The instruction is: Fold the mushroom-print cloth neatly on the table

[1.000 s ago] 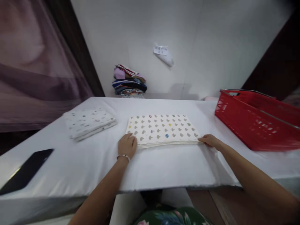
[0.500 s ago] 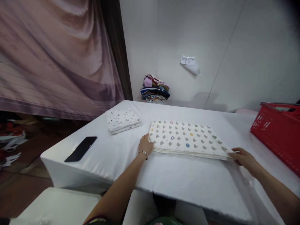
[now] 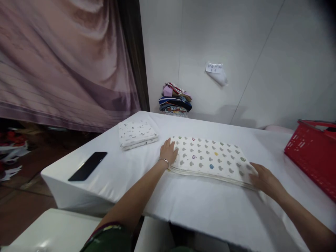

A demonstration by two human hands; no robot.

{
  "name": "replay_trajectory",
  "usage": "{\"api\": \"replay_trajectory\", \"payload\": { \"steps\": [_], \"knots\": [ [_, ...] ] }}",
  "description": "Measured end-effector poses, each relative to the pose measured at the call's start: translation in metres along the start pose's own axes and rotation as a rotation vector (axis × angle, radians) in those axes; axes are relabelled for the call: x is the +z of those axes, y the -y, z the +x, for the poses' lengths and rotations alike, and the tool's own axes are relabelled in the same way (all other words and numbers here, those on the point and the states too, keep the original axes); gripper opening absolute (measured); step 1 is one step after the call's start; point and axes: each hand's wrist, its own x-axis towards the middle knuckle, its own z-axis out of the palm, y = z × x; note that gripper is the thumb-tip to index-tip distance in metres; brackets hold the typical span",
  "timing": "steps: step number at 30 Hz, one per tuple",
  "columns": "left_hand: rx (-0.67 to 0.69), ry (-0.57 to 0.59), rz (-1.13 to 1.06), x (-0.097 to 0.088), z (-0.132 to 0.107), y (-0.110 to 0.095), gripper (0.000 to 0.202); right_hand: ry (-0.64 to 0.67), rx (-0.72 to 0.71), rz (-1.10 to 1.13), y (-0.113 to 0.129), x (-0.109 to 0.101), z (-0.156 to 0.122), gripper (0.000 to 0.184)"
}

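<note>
A folded white cloth with a mushroom print (image 3: 210, 159) lies in the middle of the white-covered table (image 3: 199, 206). My left hand (image 3: 168, 151) lies flat on its left edge, fingers stretched out, a bracelet at the wrist. My right hand (image 3: 264, 176) rests flat on the cloth's near right corner with its fingers spread. Neither hand holds anything. A second, smaller folded white cloth (image 3: 136, 133) with a fine print sits further left on the table.
A black phone (image 3: 87, 166) lies near the table's left edge. A red plastic basket (image 3: 312, 152) stands at the right. A pile of coloured clothes (image 3: 175, 99) sits at the far edge against the wall. A mauve curtain (image 3: 65, 59) hangs left.
Both hands have moved from gripping the folded cloth's near edge up onto its top, lying flat. The view has swung leftward since the earliest frame.
</note>
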Motion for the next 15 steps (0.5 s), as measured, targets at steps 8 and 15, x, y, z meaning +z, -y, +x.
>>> {"api": "replay_trajectory", "payload": {
  "steps": [8, 15],
  "knots": [
    [-0.006, 0.243, -0.042, 0.028, 0.016, 0.007, 0.059, 0.144, -0.113, 0.04, 0.007, 0.039, 0.006, 0.054],
    [-0.214, 0.101, -0.221, 0.018, 0.061, 0.021, 0.051, 0.124, -0.086, -0.012, 0.003, 0.049, -0.003, 0.059]
  ]
}}
